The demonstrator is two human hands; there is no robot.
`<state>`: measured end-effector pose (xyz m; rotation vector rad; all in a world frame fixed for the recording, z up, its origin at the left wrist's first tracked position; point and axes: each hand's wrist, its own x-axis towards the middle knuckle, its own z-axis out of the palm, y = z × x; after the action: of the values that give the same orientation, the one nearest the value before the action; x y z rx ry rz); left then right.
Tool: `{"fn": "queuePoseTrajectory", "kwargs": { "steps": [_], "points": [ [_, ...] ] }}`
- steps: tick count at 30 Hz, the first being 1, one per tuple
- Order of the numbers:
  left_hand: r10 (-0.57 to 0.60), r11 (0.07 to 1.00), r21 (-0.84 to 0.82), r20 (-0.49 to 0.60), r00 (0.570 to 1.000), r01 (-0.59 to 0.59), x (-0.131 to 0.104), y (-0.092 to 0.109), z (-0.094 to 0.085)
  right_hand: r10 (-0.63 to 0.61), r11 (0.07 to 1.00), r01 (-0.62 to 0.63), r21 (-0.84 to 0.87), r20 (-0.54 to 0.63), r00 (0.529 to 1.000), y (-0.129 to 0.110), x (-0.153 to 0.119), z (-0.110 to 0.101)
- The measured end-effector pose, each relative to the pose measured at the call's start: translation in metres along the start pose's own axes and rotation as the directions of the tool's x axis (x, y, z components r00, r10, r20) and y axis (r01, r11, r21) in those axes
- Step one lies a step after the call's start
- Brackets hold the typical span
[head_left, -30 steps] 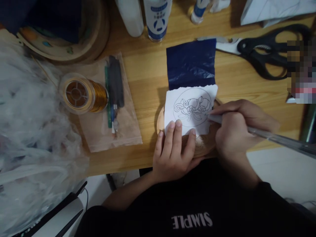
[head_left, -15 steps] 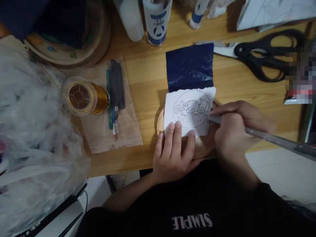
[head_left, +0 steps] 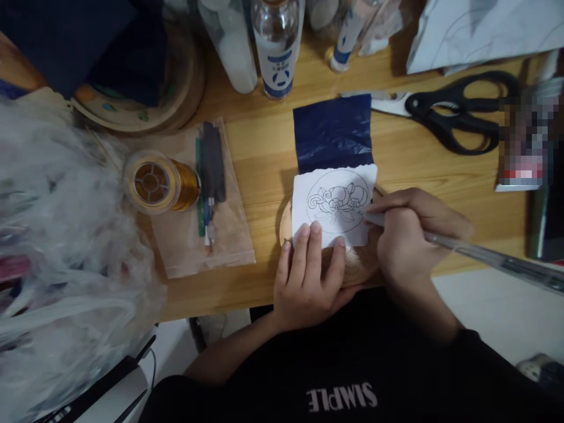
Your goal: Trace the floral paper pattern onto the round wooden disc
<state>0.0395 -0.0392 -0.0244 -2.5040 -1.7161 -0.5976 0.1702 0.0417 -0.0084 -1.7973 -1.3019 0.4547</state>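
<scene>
My left hand [head_left: 306, 288] lies with its fingers spread on the lower edge of a white paper [head_left: 302, 200]. On the paper is a line drawing of flowers and leaves inside a circle. Under it is a round wooden piece [head_left: 358, 271], mostly covered, with carved-looking lines on its visible lower part. A dark blue sheet [head_left: 332, 135], like carbon paper, sticks out beyond the paper's torn upper edge. My right hand [head_left: 408, 235] grips a clear-barrelled pen [head_left: 489, 257], its tip at the right side of the drawing.
Black-handled scissors [head_left: 458, 111] lie at the upper right. To the left, a spool of golden wire [head_left: 187, 185] and several slim tools [head_left: 212, 164] rest on a plastic bag [head_left: 229, 235]. Bottles [head_left: 277, 64] stand at the back, and crumpled clear plastic [head_left: 66, 235] fills the left side.
The view has shifted slightly, so the things at the back sit lower in the picture. My right hand and the pen tip have moved only a little; my left hand stays on the paper.
</scene>
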Motion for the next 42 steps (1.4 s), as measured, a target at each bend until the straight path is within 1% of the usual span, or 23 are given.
{"fn": "queuePoseTrajectory", "kwargs": {
  "steps": [3, 6, 8, 11, 13, 16, 20, 22, 23, 25, 26, 27, 28, 30, 33, 37, 42],
  "points": [
    [0.009, 1.0, 0.015, -0.01, 1.0, -0.009, 0.0, 0.0, 0.0, 0.097, 0.993, -0.095, 0.073, -0.027, 0.995, 0.001, 0.001, 0.001],
    [0.024, 1.0, 0.012, -0.014, 1.0, -0.024, 0.0, -0.001, 0.0, 0.142, 0.977, -0.133, 0.169, -0.045, 0.989, 0.002, 0.004, 0.004],
    [0.033, 0.999, 0.009, -0.016, 0.999, -0.032, 0.0, -0.002, 0.0, 0.19, 0.946, -0.174, 0.273, -0.033, 0.981, 0.001, 0.007, 0.006],
    [0.041, 0.999, 0.024, -0.02, 0.999, -0.041, 0.0, -0.003, 0.001, 0.26, 0.856, -0.244, 0.456, 0.028, 0.965, -0.003, 0.012, 0.007],
    [0.042, 0.998, 0.039, -0.028, 0.999, -0.041, 0.0, -0.003, 0.001, 0.276, 0.804, -0.265, 0.532, 0.061, 0.959, -0.007, 0.015, 0.006],
    [0.041, 0.998, 0.053, -0.042, 0.998, -0.038, 0.0, -0.003, 0.001, 0.306, 0.728, -0.323, 0.605, 0.135, 0.942, -0.009, 0.022, 0.001],
    [0.038, 0.998, 0.043, -0.045, 0.998, -0.036, -0.001, -0.003, 0.001, 0.377, 0.579, -0.471, 0.666, 0.294, 0.878, -0.004, 0.032, -0.01],
    [0.037, 0.999, 0.032, -0.041, 0.998, -0.036, -0.002, -0.003, 0.001, 0.385, 0.565, -0.487, 0.666, 0.31, 0.87, 0.001, 0.032, -0.018],
    [0.038, 0.999, 0.028, -0.038, 0.999, -0.037, -0.002, -0.003, 0.001, 0.38, 0.591, -0.474, 0.653, 0.292, 0.877, 0.005, 0.031, -0.021],
    [0.038, 0.999, 0.024, -0.022, 0.999, -0.037, -0.003, -0.003, 0.0, 0.334, 0.716, -0.396, 0.575, 0.217, 0.917, 0.014, 0.025, -0.029],
    [0.035, 0.999, 0.021, -0.006, 0.999, -0.035, -0.003, -0.003, 0.0, 0.276, 0.805, -0.328, 0.495, 0.178, 0.945, 0.019, 0.021, -0.032],
    [0.032, 0.999, 0.018, 0.014, 0.999, -0.032, -0.003, -0.003, -0.001, 0.194, 0.893, -0.235, 0.384, 0.143, 0.971, 0.024, 0.016, -0.035],
    [0.027, 1.0, 0.014, 0.032, 0.999, -0.028, -0.003, -0.003, -0.001, 0.144, 0.924, -0.18, 0.337, 0.13, 0.981, 0.029, 0.012, -0.038],
    [0.019, 1.0, 0.011, 0.055, 0.998, -0.02, -0.003, -0.003, -0.002, 0.058, 0.958, -0.089, 0.272, 0.121, 0.991, 0.038, 0.004, -0.041],
    [0.01, 1.0, 0.016, 0.052, 0.999, -0.011, -0.004, -0.001, -0.003, -0.079, 0.982, 0.051, 0.182, 0.148, 0.986, 0.047, -0.004, -0.043],
    [-0.002, 1.0, 0.025, 0.047, 0.999, 0.001, -0.004, 0.0, -0.003, -0.202, 0.975, 0.183, 0.125, 0.16, 0.966, 0.052, -0.009, -0.04],
    [-0.014, 0.999, 0.037, 0.038, 0.999, 0.013, -0.004, 0.002, -0.002, -0.312, 0.95, 0.308, 0.049, 0.134, 0.941, 0.054, -0.012, -0.037]
  ]
}}
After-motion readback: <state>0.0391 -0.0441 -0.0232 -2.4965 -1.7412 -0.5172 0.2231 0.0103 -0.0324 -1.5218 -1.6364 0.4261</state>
